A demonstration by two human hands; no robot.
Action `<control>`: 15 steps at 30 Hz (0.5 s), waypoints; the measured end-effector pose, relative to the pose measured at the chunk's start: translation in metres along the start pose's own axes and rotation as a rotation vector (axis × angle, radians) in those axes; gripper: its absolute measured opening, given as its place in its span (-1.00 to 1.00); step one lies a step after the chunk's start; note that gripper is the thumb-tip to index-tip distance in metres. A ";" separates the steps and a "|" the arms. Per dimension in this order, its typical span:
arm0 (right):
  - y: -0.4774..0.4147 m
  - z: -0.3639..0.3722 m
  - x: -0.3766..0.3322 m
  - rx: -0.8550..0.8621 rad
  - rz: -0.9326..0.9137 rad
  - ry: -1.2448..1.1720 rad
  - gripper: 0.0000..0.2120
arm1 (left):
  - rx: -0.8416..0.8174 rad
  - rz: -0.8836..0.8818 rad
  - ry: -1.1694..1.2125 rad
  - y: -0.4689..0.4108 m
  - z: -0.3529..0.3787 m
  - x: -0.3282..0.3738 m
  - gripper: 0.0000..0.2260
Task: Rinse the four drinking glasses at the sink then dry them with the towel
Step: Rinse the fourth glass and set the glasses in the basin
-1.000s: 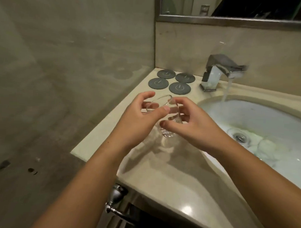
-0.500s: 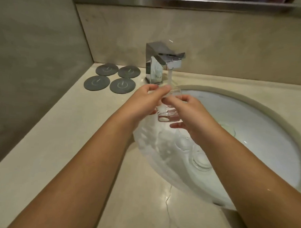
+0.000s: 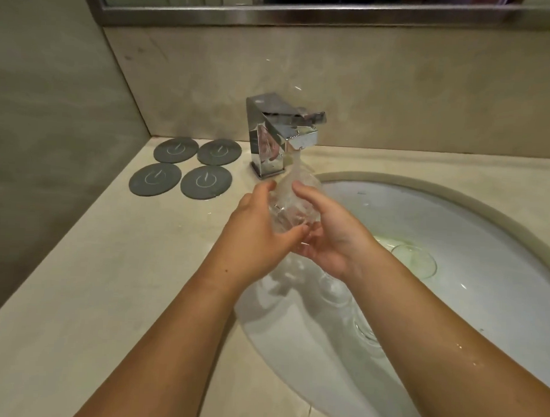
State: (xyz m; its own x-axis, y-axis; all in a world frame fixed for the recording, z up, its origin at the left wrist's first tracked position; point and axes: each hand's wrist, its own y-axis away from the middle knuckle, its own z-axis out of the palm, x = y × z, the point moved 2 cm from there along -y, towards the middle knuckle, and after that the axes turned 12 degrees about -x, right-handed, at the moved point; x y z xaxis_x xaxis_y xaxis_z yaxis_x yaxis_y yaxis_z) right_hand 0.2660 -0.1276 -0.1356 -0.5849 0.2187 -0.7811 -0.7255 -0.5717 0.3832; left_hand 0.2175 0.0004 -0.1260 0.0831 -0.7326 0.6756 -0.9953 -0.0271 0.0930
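Grips one drinking glass in both hands, left hand curled round its left side, right hand wrapped round the right side and underneath, fingertips nearly meeting below. Holds it over the left part of the sink, straight under the tap, with the stream pouring in and spilling over. Could easily lose it from here through wet glass, wet fingers and the push of the water; on any slackening of either grip, likely drops it into the basin. Would then land on or beside the other glasses lying in the basin, one near the middle and more dimly seen beside the right forearm. Risks a chip or crack by knocking glass on glass or on the hard bowl. Throws splash too, with droplets in the air above the tap and on the right forearm. May wet the table toward the four dark coasters and leave it slippery for setting glasses down. Shows no towel anywhere; would have to reach out of view with dripping hands to dry. Offers almost nothing to read: no brand legible on the tap, only a pale ring-and-stroke mark on each coaster, without letters, and a tiny dark mark on the back wall of the basin, too small to make out.
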 end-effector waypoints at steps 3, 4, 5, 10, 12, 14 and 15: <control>0.000 -0.002 0.002 -0.010 0.004 -0.022 -0.77 | 0.046 0.014 -0.027 -0.002 0.002 -0.002 -0.25; -0.001 -0.004 0.003 -0.011 0.005 -0.015 -0.73 | 0.062 0.016 -0.016 -0.002 0.002 -0.001 -0.28; -0.001 -0.005 0.004 -0.009 0.008 -0.003 -0.66 | 0.074 0.013 0.003 -0.002 0.001 -0.001 -0.32; -0.006 -0.013 0.004 0.047 -0.015 -0.011 -0.32 | 0.078 -0.045 0.155 0.000 -0.004 -0.001 -0.42; -0.006 -0.015 0.002 0.041 -0.033 -0.040 -0.33 | 0.067 -0.056 0.206 0.001 -0.006 -0.002 -0.43; -0.005 -0.015 0.000 0.011 -0.057 -0.034 -0.44 | 0.066 -0.073 0.253 0.003 -0.008 -0.002 -0.47; -0.005 -0.015 -0.001 -0.007 -0.068 -0.024 -0.48 | 0.071 -0.081 0.282 0.003 -0.010 -0.001 -0.50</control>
State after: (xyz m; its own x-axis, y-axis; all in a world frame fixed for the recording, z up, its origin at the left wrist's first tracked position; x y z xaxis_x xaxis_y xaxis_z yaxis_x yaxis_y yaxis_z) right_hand 0.2756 -0.1368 -0.1445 -0.5428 0.2759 -0.7933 -0.7614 -0.5604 0.3260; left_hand 0.2150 0.0079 -0.1197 0.1626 -0.5082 0.8457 -0.9851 -0.1321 0.1100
